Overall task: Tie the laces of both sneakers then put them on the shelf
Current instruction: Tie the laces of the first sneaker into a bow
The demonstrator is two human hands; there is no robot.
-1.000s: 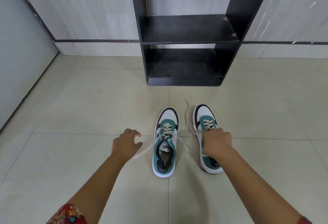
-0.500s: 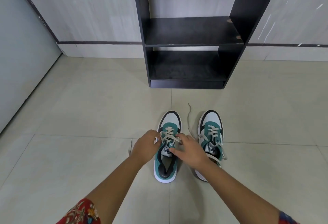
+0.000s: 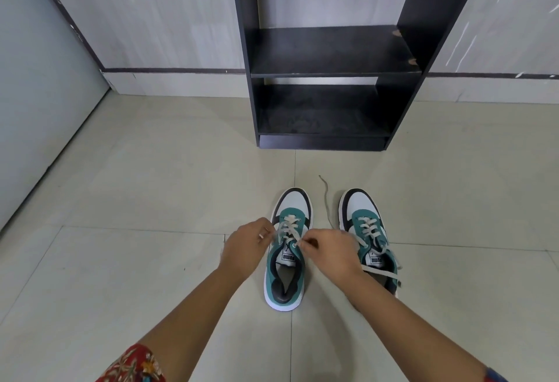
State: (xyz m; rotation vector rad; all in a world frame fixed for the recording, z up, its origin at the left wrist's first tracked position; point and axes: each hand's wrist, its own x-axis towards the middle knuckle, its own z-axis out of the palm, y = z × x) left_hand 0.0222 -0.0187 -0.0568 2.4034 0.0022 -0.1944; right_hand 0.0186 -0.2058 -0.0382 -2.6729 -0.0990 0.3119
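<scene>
Two teal, white and black sneakers stand side by side on the tiled floor, toes toward the shelf. My left hand (image 3: 245, 248) and my right hand (image 3: 330, 253) sit on either side of the left sneaker (image 3: 287, 272), each pinching a cream lace end near its top eyelets. The right sneaker (image 3: 367, 230) has untied laces: one end trails forward on the floor (image 3: 326, 197), another lies across its collar. The black shelf unit (image 3: 329, 49) stands against the wall ahead, its two visible shelves bare.
Beige floor tiles (image 3: 151, 185) spread around the shoes. A grey door or panel (image 3: 36, 94) runs along the left. A pale wall with a dark skirting stripe (image 3: 169, 70) lies behind the shelf unit.
My right hand left the right sneaker and came over to the left one. My left hand moved in from the floor to the left sneaker's laces; both now pinch them.
</scene>
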